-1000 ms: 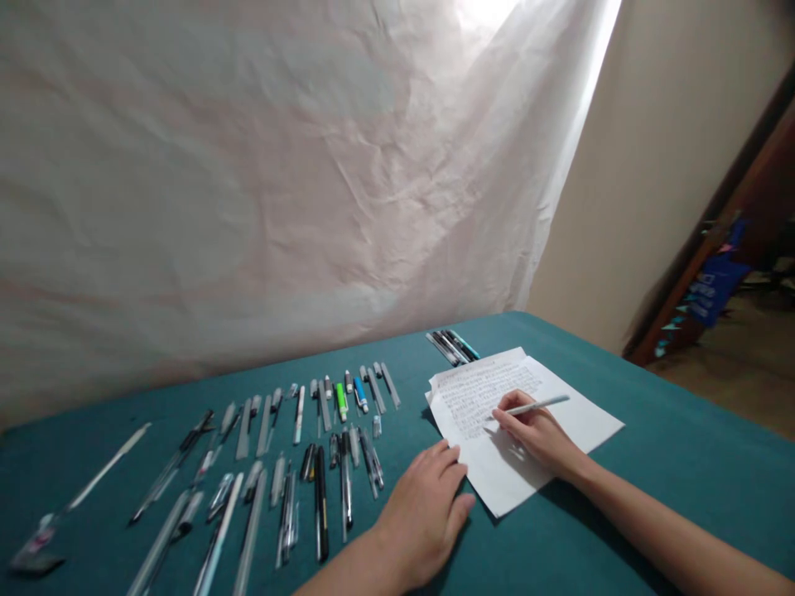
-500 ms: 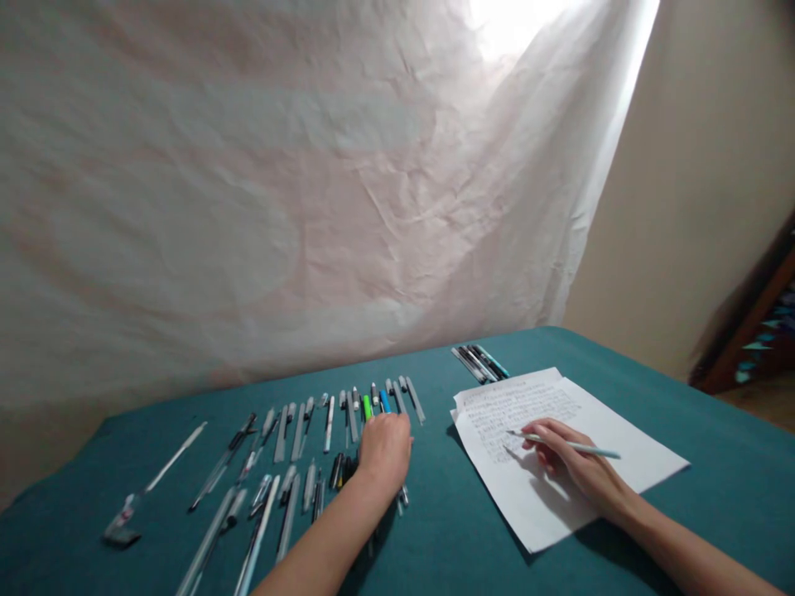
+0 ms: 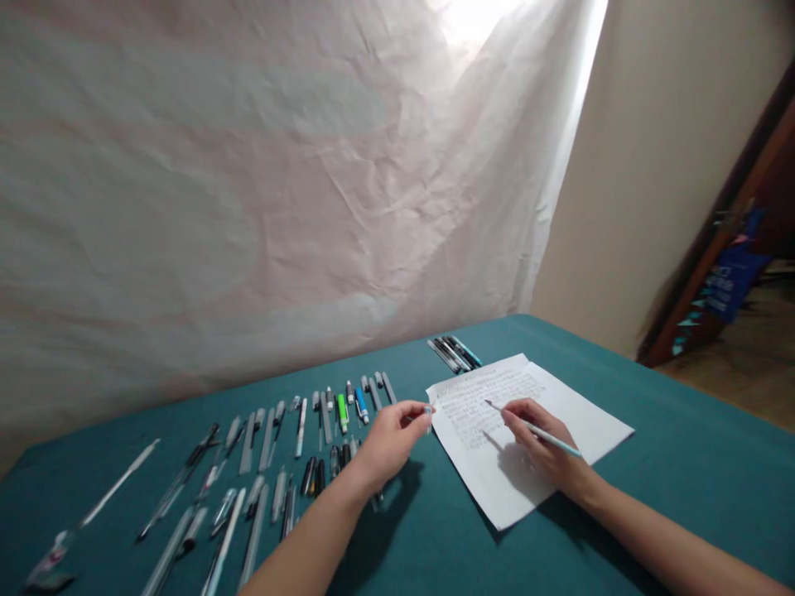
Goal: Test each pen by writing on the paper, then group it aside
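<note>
My left hand (image 3: 390, 437) hovers above the green table (image 3: 683, 463), pinching a small pen cap (image 3: 428, 410) between thumb and fingertips, just left of the paper sheet (image 3: 590, 422). My right hand (image 3: 545, 445) rests on that handwritten sheet and grips a pale pen (image 3: 539, 430) with its tip pointing up and left. Several pens and caps (image 3: 273, 463) lie in rows on the table to the left of my left hand.
A small group of pens (image 3: 455, 352) lies beyond the paper's far corner. A creased white cloth (image 3: 248, 207) hangs behind the table. At the right, a beige wall and a dark wooden doorway (image 3: 714, 273) with a blue item hanging.
My left hand left the paper's edge, reached into the rows of pens, and has now lifted toward the paper with a small cap pinched. My right hand has kept the pen.
</note>
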Demonstrator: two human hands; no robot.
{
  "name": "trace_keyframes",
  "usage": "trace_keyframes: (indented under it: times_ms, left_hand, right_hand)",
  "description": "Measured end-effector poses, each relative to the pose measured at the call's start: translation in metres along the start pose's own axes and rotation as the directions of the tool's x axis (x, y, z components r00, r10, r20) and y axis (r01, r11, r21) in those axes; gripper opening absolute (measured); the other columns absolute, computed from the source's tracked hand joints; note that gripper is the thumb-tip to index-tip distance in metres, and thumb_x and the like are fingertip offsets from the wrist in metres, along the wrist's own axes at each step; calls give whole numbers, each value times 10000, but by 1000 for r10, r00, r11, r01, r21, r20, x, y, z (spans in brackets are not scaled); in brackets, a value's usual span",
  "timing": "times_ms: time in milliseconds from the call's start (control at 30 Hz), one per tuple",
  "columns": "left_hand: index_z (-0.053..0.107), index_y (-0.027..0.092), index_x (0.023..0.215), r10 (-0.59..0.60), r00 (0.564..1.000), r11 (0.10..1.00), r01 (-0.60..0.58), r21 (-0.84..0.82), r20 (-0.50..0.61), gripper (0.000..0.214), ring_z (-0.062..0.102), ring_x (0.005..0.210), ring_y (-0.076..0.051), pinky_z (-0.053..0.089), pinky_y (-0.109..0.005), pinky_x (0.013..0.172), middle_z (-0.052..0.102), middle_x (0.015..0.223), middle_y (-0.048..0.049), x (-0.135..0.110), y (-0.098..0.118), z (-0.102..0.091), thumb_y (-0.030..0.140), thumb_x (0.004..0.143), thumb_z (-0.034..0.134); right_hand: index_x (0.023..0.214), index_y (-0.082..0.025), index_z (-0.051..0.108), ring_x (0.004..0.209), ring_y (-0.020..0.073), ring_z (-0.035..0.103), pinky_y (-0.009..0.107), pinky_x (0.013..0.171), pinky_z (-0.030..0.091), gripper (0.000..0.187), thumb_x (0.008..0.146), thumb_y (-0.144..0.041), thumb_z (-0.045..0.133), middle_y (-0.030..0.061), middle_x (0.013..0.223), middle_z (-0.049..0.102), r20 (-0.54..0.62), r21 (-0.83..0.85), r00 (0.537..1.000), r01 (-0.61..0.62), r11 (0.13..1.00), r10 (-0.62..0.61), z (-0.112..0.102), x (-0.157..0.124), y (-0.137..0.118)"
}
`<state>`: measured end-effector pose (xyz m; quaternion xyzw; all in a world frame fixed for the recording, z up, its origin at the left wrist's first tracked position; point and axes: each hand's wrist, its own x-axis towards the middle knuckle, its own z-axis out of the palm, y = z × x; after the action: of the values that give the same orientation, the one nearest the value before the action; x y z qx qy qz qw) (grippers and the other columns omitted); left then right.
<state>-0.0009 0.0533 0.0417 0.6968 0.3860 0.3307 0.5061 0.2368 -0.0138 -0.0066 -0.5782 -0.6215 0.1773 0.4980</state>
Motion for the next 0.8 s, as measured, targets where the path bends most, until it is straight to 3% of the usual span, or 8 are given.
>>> trace_keyframes:
  times_ms: [67, 167, 300, 400, 533, 800]
  left_hand:
    - [630, 129, 901, -63, 991, 954, 25, -298, -119, 246, 463, 584, -84, 345, -186, 546, 579, 718, -10, 2, -4, 18, 304, 731, 602]
    - [615, 117, 855, -176, 974, 754, 41, -655, -142, 249, 387, 511, -41, 308, -156, 479, 517, 674, 18, 1, -18, 42, 293, 687, 666]
    - [597, 109, 820, -244, 965, 566, 56, -823, -102, 243, 415, 527, -30, 332, -131, 469, 525, 704, 4, -5, -33, 54, 240, 653, 716]
    - [587, 110, 813, -250, 966, 486, 63, -871, -69, 200, 430, 531, -29, 357, -121, 472, 525, 696, 2, -8, -36, 52, 202, 677, 702]
    - [579, 107, 782, -277, 960, 444, 89, -891, -42, 160, 438, 518, -24, 370, -113, 464, 524, 685, 0, -8, -37, 50, 183, 694, 688]
    - [581, 109, 808, -269, 962, 481, 87, -872, -52, 162, 438, 519, -22, 371, -114, 461, 526, 702, 4, -9, -38, 52, 168, 697, 683]
  right_hand:
    - [901, -186, 541, 661, 139, 530, 251, 594, 436, 153, 850, -306, 459, 29, 769, 574, 29, -55, 991, 128, 990, -127, -1, -4, -4]
    - [1086, -189, 511, 818, 166, 564, 278, 699, 465, 251, 849, -221, 436, 84, 1000, 580, 162, -119, 930, 350, 929, -330, -2, -13, -12]
    - [1225, -175, 429, 1001, 199, 540, 312, 819, 451, 408, 820, -119, 424, 119, 1124, 556, 346, -185, 771, 614, 767, -534, 0, -24, -24]
    - [1227, -166, 413, 943, 193, 572, 304, 768, 471, 438, 798, -79, 410, 122, 1051, 597, 393, -167, 694, 699, 695, -604, 3, -28, -31]
    - [1199, -180, 425, 859, 189, 595, 302, 708, 483, 423, 790, -74, 398, 119, 985, 615, 406, -180, 701, 691, 700, -587, 5, -26, -33]
    - [1171, -178, 448, 788, 175, 594, 287, 664, 475, 393, 793, -85, 395, 107, 951, 614, 422, -168, 703, 682, 712, -573, 7, -25, -27]
